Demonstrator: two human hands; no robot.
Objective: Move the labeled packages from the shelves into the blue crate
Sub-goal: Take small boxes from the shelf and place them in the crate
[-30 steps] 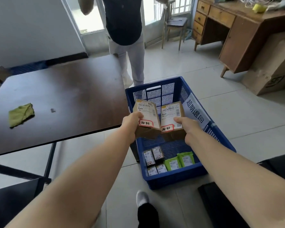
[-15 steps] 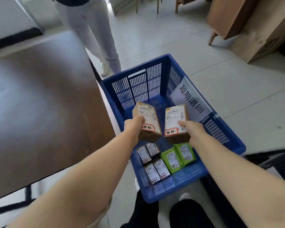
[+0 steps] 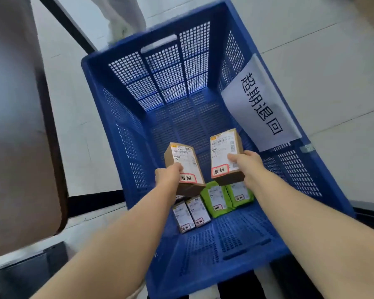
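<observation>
Though blurred, counter (image 3: 13,126): brown top with a rounded corner, fills the left edge of the view.
Floor (image 3: 80,126): pale tiles, seen between counter and crate and again at far right.
Blue crate (image 3: 125,137): perforated plastic, stands on the floor just beside the counter; both forearms reach into it from the near end.
Left hand (image 3: 167,175): grasps the left carton by its near end, thumb on the top face; fingers hidden beneath.
Left carton (image 3: 188,162): brown cardboard, tilted, held inside the crate walls above the small white boxes. Contact with them: cannot tell.
Shipping label (image 3: 182,155): white, printed, on the left carton's top face.
Red-bordered sticker (image 3: 188,178): handwritten characters, at the near end of that face.
Small white boxes (image 3: 191,214): two in plain sight, side by side on the crate bottom at the near end; more partly hidden under the left carton.
Green packets (image 3: 216,200): two, side by side and touching, just right of the white boxes, each labelled.
Right carton (image 3: 222,152): brown cardboard, same kind of label and sticker, held above the green packets, apart from the left carton.
Right hand (image 3: 246,167): grasps the right carton at its near right corner, thumb on the top face.
Paper sign (image 3: 261,104): white sheet, large black characters 超期退回, on the crate's right wall, folded over the rim.
</observation>
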